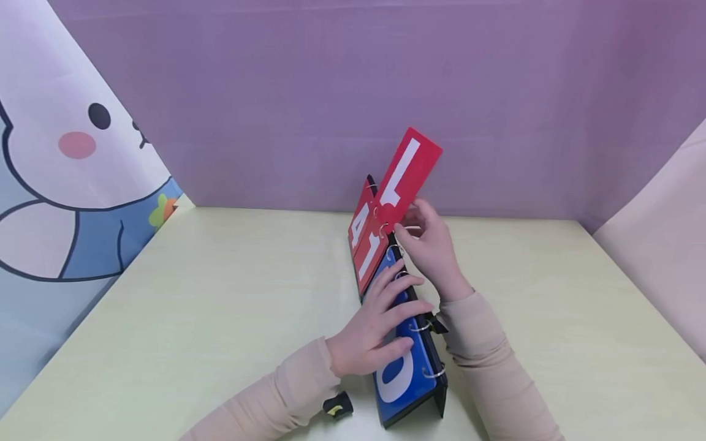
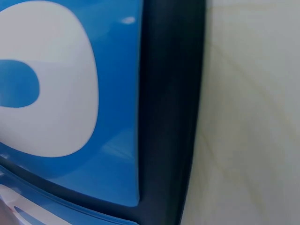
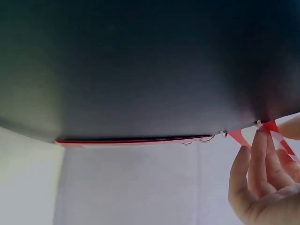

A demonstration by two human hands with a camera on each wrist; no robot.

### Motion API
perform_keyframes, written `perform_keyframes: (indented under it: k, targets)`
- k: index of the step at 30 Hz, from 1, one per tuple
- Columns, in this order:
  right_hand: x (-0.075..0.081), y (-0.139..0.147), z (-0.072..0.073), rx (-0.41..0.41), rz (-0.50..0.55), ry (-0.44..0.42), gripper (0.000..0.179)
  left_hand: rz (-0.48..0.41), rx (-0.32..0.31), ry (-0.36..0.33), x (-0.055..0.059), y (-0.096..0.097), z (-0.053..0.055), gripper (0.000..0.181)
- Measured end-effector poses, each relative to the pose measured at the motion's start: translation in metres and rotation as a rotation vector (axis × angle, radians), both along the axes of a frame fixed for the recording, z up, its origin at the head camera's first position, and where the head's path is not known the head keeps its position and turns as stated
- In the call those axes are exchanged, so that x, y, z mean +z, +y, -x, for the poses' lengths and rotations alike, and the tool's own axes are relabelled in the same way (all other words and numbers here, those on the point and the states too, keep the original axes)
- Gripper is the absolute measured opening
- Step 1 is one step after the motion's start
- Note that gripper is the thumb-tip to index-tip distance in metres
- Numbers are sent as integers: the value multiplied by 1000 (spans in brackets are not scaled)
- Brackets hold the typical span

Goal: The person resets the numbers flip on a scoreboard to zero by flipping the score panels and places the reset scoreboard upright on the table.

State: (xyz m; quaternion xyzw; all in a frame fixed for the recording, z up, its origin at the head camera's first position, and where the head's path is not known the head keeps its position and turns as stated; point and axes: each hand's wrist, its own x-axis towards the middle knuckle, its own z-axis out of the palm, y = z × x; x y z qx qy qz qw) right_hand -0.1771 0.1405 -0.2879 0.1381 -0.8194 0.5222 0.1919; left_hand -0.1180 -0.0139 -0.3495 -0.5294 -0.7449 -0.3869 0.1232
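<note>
A tabletop flip scoreboard (image 1: 440,401) with a black folding frame stands on the table, its number cards hung on metal rings. My right hand (image 1: 436,251) pinches the ringed end of a red number card (image 1: 416,168) with a white 1, which sticks up above the top edge. Other red cards (image 1: 360,205), showing a 4 and a 1, lie on the far half. Across the blue cards (image 1: 425,361) on the near half rests my left hand (image 1: 372,334), fingers spread. The left wrist view shows a blue card (image 2: 112,93) close up; the black back panel (image 3: 140,70) fills much of the right wrist view.
The pale table (image 1: 248,275) extends on both sides of the scoreboard. A purple backdrop (image 1: 276,110) rises behind it, and a cartoon-printed sheet (image 1: 33,159) hangs at the left. Small black wrist pieces (image 1: 337,405) show beside the sleeves.
</note>
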Motion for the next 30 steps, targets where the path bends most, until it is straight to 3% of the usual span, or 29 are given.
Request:
perform_keyframes:
  k: [5,11,19,22,30]
  targets:
    - [3,-4,-4,-34,-61,128,22,-7,0,24,1,1,2,54]
    - [1,-5,-1,-19,-135,246,15,-29,4,79,0,3,3,53]
    - [11,2,16,172,-370,417,11,-27,6,67,2,3,3,53]
    - [18,7,21,253,-477,411,12,-22,1,52,3,3,3,54]
    - [40,7,26,421,-730,287,12,-21,-13,27,2,2,2,52]
